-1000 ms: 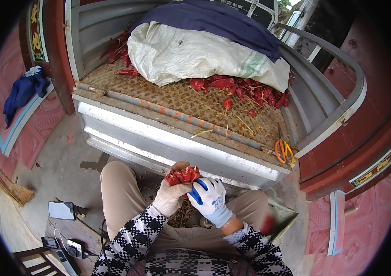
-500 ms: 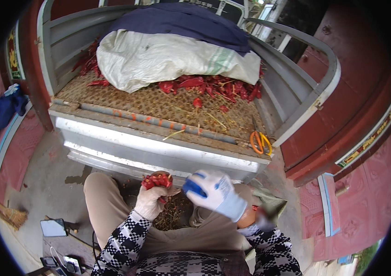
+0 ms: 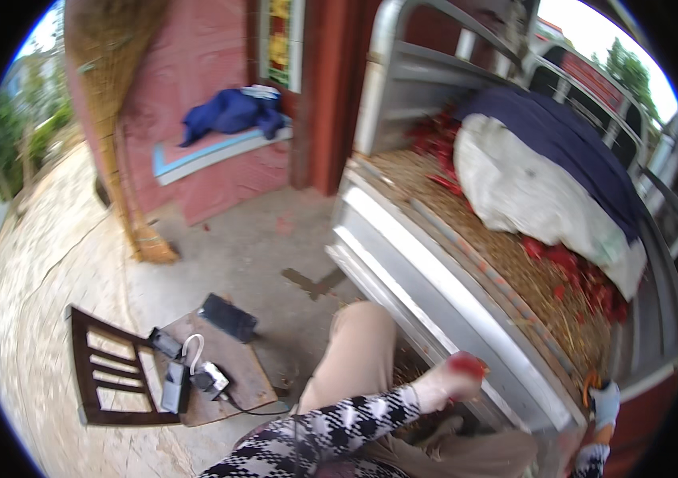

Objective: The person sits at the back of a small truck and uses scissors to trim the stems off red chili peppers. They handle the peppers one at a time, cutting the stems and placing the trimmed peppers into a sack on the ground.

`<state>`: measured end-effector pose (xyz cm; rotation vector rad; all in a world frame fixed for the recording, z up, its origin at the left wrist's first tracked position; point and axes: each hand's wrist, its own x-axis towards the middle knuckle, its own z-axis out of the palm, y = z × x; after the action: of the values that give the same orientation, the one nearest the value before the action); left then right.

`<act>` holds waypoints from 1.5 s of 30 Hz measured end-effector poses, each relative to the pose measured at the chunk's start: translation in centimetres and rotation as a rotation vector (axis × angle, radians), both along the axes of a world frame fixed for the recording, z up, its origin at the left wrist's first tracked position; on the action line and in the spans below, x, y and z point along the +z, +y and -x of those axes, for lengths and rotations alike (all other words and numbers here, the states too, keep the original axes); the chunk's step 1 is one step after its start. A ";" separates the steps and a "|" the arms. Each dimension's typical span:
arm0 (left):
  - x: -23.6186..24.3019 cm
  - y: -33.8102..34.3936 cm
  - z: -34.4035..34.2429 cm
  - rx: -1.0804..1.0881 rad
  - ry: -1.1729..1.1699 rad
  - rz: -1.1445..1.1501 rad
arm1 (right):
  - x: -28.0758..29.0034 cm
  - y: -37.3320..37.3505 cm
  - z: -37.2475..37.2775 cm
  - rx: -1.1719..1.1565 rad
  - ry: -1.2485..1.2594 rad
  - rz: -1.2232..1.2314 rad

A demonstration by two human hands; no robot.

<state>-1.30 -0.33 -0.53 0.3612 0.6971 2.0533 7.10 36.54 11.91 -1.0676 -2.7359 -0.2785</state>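
Head view: left hand [image 3: 437,389] grasping red peppers [image 3: 466,365], blurred, in front of silver tailgate [image 3: 450,307]. Right hand [image 3: 607,403] at orange scissor handles [image 3: 591,385], bed corner; can't tell if gripping. White sack [image 3: 526,179] lies on truck bed [image 3: 434,209].

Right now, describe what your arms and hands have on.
Both forearms have black-and-white checked sleeves. The left hand wears a pale glove, too blurred to show any markings; the right hand wears a bluish-white glove, with bare wrist between it and the sleeve.
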 end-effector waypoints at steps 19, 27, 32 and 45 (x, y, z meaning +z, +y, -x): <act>-2.2 -1.7 1.6 0.104 0.035 -0.076 | -1.9 4.7 -3.9 0.050 0.327 0.271; -0.7 -0.8 2.0 -0.015 0.012 -0.020 | -5.9 -6.4 -14.8 0.241 0.685 1.216; -0.7 -0.2 1.2 -0.079 -0.030 -0.034 | -5.6 -17.7 -11.9 0.425 0.385 0.988; -1.3 -0.5 0.9 -0.111 -0.122 -0.031 | -6.1 -20.7 -10.1 0.613 0.042 0.371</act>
<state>-2.23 -0.87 -1.81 0.2836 0.5593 1.9650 17.25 15.84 5.80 -0.2389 -2.9688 0.3479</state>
